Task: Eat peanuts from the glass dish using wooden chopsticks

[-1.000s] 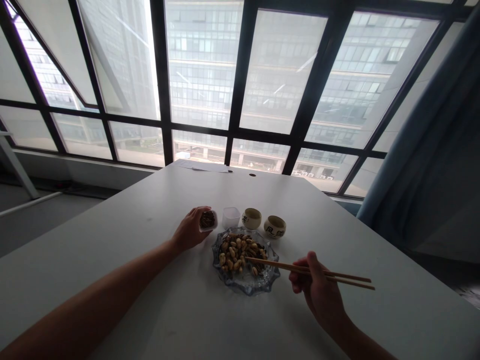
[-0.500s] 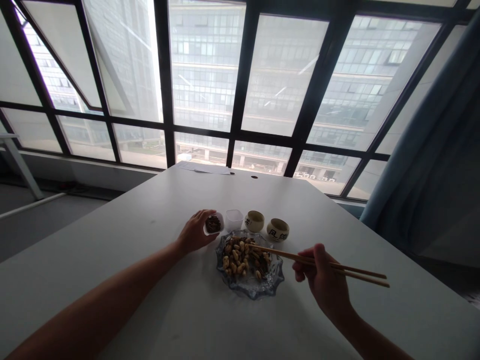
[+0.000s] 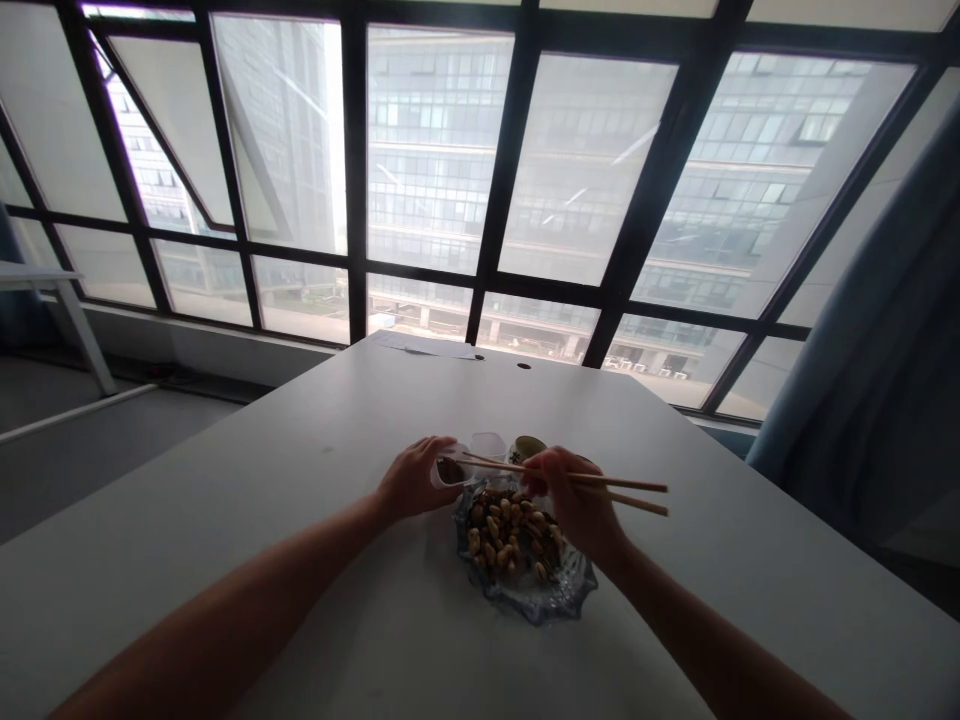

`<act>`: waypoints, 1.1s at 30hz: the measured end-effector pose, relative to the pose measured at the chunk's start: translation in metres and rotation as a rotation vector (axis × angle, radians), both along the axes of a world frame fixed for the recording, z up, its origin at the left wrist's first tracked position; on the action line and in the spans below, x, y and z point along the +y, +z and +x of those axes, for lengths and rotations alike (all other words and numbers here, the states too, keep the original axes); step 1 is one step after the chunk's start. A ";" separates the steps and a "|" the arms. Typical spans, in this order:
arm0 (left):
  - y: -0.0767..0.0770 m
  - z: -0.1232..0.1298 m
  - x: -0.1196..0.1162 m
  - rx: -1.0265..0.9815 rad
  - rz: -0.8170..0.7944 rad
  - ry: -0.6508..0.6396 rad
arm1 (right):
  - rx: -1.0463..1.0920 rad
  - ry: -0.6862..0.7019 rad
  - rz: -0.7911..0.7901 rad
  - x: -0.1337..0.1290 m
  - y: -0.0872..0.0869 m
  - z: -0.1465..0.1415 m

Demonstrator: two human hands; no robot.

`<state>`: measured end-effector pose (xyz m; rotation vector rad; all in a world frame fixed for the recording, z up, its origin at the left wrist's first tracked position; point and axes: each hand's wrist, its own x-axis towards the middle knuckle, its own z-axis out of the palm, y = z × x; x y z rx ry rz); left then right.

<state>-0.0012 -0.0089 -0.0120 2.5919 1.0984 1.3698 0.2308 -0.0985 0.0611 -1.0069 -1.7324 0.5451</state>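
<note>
Clearly, the chopsticks [image 3: 490,464] run sideways, tips leftward at the small clear tub [image 3: 439,480], beyond the plate of nuts.
The tub, with dark bits inside, lies left of the right grip [image 3: 574,495] and right against the left grip [image 3: 415,480], which curls round its side, thumb and fingers part-spread by its width. The right grip is closed round the chopsticks over the far edge of the glass plate [image 3: 551,605], its nuts [image 3: 496,530] below; whether the tips pinch anything, I cannot tell.
</note>
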 end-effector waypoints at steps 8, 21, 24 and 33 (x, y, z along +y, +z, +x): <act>0.000 0.002 0.002 0.010 -0.165 0.072 | 0.091 0.071 -0.377 -0.019 0.037 0.049; 0.001 -0.001 0.002 0.048 -0.285 0.110 | -0.098 -0.034 -0.327 -0.001 0.015 0.058; 0.002 -0.001 0.001 0.079 -0.284 0.113 | -0.077 -0.044 -0.326 -0.004 0.025 0.063; 0.004 0.000 0.000 0.099 -0.298 0.123 | -0.199 0.214 -0.432 -0.020 0.038 0.058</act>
